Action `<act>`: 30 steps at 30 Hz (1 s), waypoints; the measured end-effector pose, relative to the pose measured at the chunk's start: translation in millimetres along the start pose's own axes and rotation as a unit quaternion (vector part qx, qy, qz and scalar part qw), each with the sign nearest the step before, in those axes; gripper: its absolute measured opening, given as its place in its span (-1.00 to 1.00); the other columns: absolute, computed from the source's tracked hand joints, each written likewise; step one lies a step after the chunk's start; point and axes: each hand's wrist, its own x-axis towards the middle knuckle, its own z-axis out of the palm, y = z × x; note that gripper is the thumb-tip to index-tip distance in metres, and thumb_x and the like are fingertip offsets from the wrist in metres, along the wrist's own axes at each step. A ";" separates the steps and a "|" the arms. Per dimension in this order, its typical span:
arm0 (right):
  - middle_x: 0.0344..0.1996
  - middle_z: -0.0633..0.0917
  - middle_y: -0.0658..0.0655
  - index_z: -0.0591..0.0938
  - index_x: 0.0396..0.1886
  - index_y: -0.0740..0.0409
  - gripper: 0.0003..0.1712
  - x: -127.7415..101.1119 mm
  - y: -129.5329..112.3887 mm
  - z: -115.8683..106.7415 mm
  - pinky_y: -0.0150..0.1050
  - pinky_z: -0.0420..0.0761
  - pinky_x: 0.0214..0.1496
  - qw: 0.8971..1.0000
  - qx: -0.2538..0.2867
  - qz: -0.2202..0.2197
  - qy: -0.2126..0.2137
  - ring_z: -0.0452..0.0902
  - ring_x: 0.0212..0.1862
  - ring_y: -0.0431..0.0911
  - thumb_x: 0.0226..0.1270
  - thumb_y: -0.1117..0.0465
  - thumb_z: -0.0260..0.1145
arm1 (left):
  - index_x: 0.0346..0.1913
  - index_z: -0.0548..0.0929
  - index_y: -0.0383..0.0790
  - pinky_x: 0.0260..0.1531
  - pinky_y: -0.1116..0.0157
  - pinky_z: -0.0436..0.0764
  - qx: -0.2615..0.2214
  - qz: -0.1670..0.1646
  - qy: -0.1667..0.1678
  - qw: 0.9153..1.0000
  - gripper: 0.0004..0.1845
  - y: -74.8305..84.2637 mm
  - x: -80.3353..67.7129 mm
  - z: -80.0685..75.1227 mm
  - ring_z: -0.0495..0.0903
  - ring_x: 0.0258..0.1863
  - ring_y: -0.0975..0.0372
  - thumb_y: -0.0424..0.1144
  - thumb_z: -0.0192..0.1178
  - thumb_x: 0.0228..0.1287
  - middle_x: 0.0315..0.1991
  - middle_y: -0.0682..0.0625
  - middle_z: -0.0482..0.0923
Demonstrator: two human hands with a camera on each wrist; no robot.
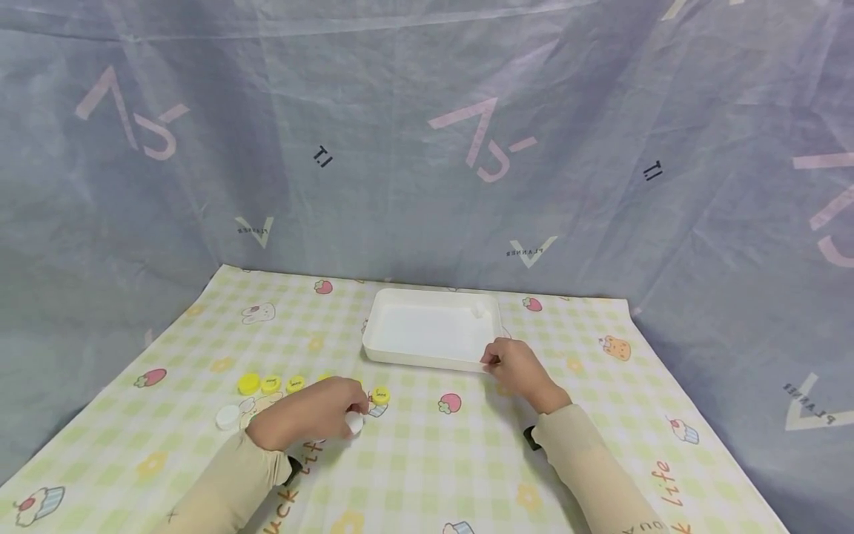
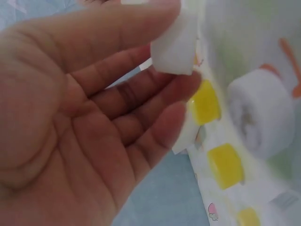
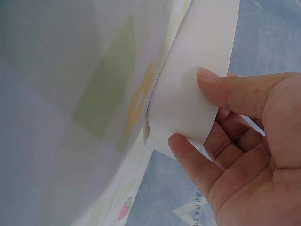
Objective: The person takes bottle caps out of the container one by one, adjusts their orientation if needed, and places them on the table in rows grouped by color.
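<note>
My left hand (image 1: 320,411) pinches a white bottle cap (image 1: 354,423) between thumb and fingers, low over the cloth. The left wrist view shows this white cap (image 2: 174,49) from the side, held under the thumb. Just beyond the hand runs a row of several yellow caps (image 1: 270,384), partly hidden by the fingers. Another white cap (image 1: 227,417) lies to the left of that hand. Farther back stands a shallow white tray (image 1: 434,362). My right hand (image 1: 523,371) grips its near right corner, with the thumb on the outer wall (image 3: 188,103).
A small whitish item (image 1: 478,311) lies in the tray's far right corner; its kind is unclear. The checked tablecloth (image 1: 427,460) covers the table, and a grey-blue curtain (image 1: 373,185) hangs behind it.
</note>
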 end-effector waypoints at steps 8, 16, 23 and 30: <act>-0.50 0.63 -0.04 0.72 -0.51 0.10 -0.82 -0.9 -0.9 -2.3 -0.22 0.62 -0.25 1.000 0.003 -0.008 0.007 0.57 -0.39 -0.18 0.13 0.45 0.47 | -0.30 0.68 -0.12 -0.24 0.21 0.54 0.008 0.008 -0.009 1.000 -0.73 -0.5 -2.5 3.6 0.51 -0.28 0.23 -0.48 0.49 -0.03 -0.30 0.15 0.53; -0.51 0.63 -0.05 0.72 -0.51 0.10 -0.82 -1.4 0.0 -1.0 -0.24 0.62 -0.25 1.000 0.001 -0.014 0.005 0.57 -0.39 -0.19 0.13 0.45 0.47 | -0.42 0.58 -0.04 -0.35 0.28 0.44 0.005 0.014 -0.020 1.000 -0.67 -3.2 -1.1 7.3 0.39 -0.41 0.25 -0.49 0.50 -0.07 -0.44 0.13 0.48; -0.51 0.63 -0.05 0.72 -0.51 0.12 -0.83 -1.4 -1.5 -2.2 -0.23 0.61 -0.26 1.000 0.006 -0.012 0.005 0.56 -0.40 -0.20 0.12 0.46 0.46 | -0.39 0.58 -0.02 -0.32 0.24 0.44 0.000 -0.002 -0.027 1.000 -0.65 -1.7 -0.9 8.0 0.40 -0.38 0.22 -0.48 0.52 -0.07 -0.41 0.11 0.46; -0.51 0.62 -0.07 0.71 -0.52 0.09 -0.81 -1.1 -0.9 -0.9 -0.24 0.61 -0.25 1.000 0.005 -0.006 0.002 0.55 -0.39 -0.21 0.13 0.45 0.47 | -0.31 0.61 0.01 -0.29 0.23 0.46 0.007 -0.005 -0.031 0.999 -0.64 -2.7 0.3 9.5 0.40 -0.33 0.21 -0.46 0.52 -0.06 -0.35 0.12 0.44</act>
